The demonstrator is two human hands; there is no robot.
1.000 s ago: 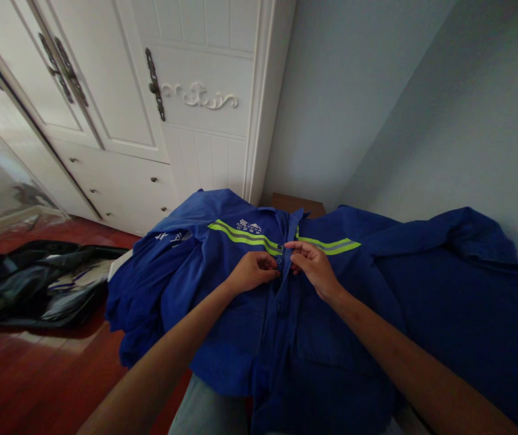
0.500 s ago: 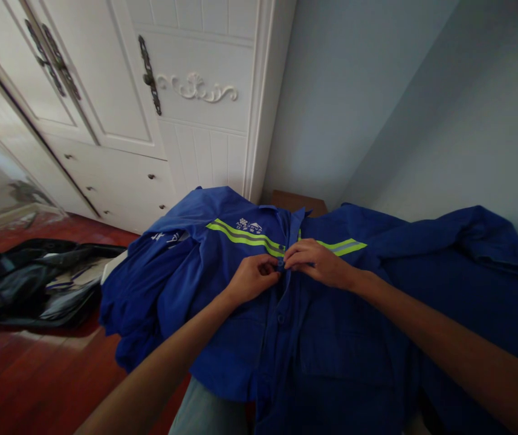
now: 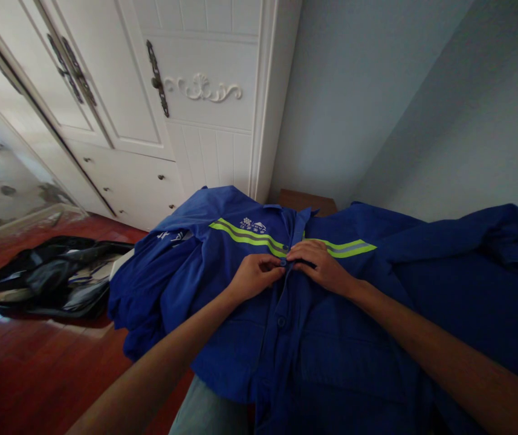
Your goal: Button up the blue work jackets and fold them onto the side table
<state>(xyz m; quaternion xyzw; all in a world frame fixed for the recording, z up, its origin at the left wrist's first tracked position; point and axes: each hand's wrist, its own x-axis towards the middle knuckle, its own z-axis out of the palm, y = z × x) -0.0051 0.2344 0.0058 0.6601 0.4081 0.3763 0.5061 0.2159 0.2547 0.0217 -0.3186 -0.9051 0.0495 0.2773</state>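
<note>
A blue work jacket (image 3: 240, 290) with yellow-green reflective stripes lies spread out in front of me, its front opening running down the middle. My left hand (image 3: 255, 277) pinches at a round blue button (image 3: 283, 263) just below the stripe. Right beside it, my right hand (image 3: 320, 266) grips the edge of the opposite front placket, fingers closed on the cloth. Another button (image 3: 281, 322) shows lower on the placket. The fingertips partly hide the button and the buttonhole side.
A white wardrobe (image 3: 213, 139) with dark handles stands behind the jacket. An open black suitcase (image 3: 54, 272) with items in it lies on the red wooden floor (image 3: 36, 368) at left. A brown wooden piece (image 3: 308, 201) shows behind the collar, by the grey wall (image 3: 331, 109).
The view has shifted slightly left. My right fingers have folded further over the placket edge beside the button; my left hand stays pinched at the button.
</note>
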